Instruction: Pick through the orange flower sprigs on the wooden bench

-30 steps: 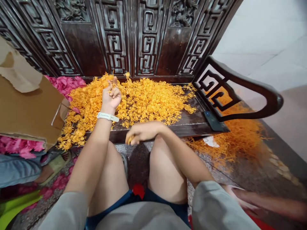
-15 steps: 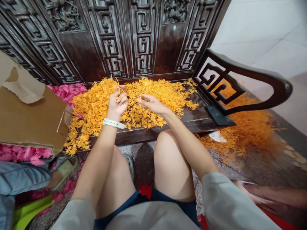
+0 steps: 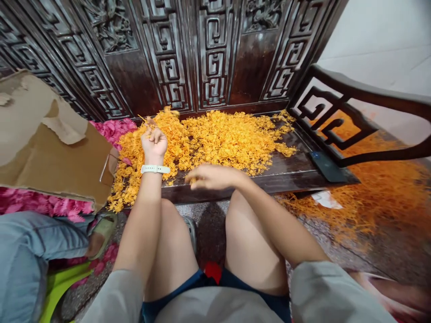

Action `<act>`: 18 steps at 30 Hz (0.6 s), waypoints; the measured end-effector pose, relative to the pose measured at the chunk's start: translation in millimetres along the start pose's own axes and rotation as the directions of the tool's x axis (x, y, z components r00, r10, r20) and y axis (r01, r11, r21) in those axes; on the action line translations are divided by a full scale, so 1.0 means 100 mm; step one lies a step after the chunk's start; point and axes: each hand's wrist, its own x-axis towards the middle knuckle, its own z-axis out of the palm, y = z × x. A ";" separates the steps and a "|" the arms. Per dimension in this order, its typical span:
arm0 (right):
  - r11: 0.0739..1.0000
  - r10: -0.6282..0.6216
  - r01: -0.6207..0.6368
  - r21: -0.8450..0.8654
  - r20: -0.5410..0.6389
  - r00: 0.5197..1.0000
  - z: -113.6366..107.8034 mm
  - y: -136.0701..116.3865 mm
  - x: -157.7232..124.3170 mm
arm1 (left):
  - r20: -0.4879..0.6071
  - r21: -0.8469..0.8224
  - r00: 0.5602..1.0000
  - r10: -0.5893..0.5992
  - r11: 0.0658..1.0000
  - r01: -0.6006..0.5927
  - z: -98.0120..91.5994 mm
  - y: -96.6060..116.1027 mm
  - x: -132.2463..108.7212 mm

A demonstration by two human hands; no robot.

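Observation:
My left hand [image 3: 154, 140], with a pale watch band at the wrist, is closed over the left part of a heap of orange artificial flower pieces [image 3: 232, 134]. A thin orange strand [image 3: 142, 118] sticks out from its pinched fingertips. Just beyond it, a blurred orange flower piece [image 3: 172, 112] shows above the heap. My right hand [image 3: 213, 176] hovers over the front edge of the dark wooden bench [image 3: 286, 168], fingers curled. A bit of orange shows between its thumb and fingers; its shape is hard to make out.
A torn cardboard box [image 3: 57, 152] stands at the left, with pink artificial flowers [image 3: 112, 130] around it. A phone [image 3: 327, 167] lies by the bench's armrest [image 3: 367, 94]. Orange strands [image 3: 380, 197] cover the floor at the right. Another person's jeans-clad leg [image 3: 37, 251] is at the left.
My hands have moved apart: the left has shifted left, and the right has drawn back toward me, off the heap. A blurred orange piece now shows beyond my left hand. The view has shifted.

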 end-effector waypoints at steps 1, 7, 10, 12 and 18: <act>0.995 0.059 -0.074 -0.060 -0.228 0.972 -0.13 0.10 -0.06 | 0.009 -0.019 1.000 -0.010 1.000 0.010 0.00 -0.01 -0.02; 0.943 0.326 -0.295 0.156 -0.619 0.714 -0.52 0.59 -0.29 | 0.044 0.059 0.979 -0.199 0.979 0.197 0.17 -0.16 -0.20; 0.950 0.309 -0.198 0.242 -0.631 0.712 -0.49 0.59 -0.23 | 0.063 0.092 0.952 -0.298 0.952 0.292 0.25 -0.27 -0.28; 0.957 0.281 -0.146 0.252 -0.673 0.684 -0.47 0.57 -0.17 | 0.075 0.101 0.933 -0.352 0.934 0.344 0.28 -0.33 -0.32; 0.960 0.260 -0.170 0.221 -0.495 0.829 -0.47 0.42 -0.22 | 0.059 -0.057 0.951 -0.303 0.950 0.306 0.16 -0.27 -0.17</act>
